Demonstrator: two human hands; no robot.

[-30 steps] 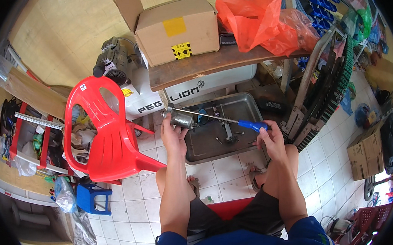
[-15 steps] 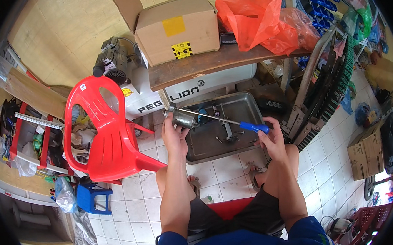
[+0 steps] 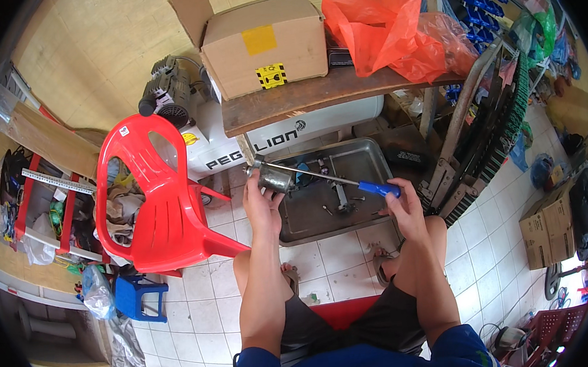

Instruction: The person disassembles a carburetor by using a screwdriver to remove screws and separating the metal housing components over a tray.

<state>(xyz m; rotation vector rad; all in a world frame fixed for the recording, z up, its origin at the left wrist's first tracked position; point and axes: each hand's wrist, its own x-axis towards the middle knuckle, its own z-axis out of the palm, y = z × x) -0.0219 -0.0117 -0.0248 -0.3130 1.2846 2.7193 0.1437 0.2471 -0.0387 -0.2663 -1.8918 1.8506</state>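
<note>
My left hand (image 3: pixel 262 203) is closed round a cylindrical metal motor-like part (image 3: pixel 275 178), held above the left side of a metal tray. In my right hand (image 3: pixel 406 206) is the blue handle of a long screwdriver (image 3: pixel 376 188). Its shaft slants up and left, and the tip meets the upper end of the metal part; my fingers partly hide the handle's end. Beneath, the dark metal tray (image 3: pixel 311 233) on the floor holds several small loose parts, among them a metal piece with a shaft (image 3: pixel 341 197) and some screws.
A red plastic chair (image 3: pixel 167 219) stands at my left, with a blue stool (image 3: pixel 140 296) nearer. Behind the tray lies a white air compressor tank (image 3: pixel 330 121) under a wooden bench (image 3: pixel 255 116) bearing a cardboard box (image 3: pixel 267 45) and orange bags (image 3: pixel 385 30). Metal frames (image 3: pixel 463 117) lean at right.
My right hand and the screwdriver handle have shifted slightly left and down, and the grip has turned a little. The left hand and the metal part stay almost still.
</note>
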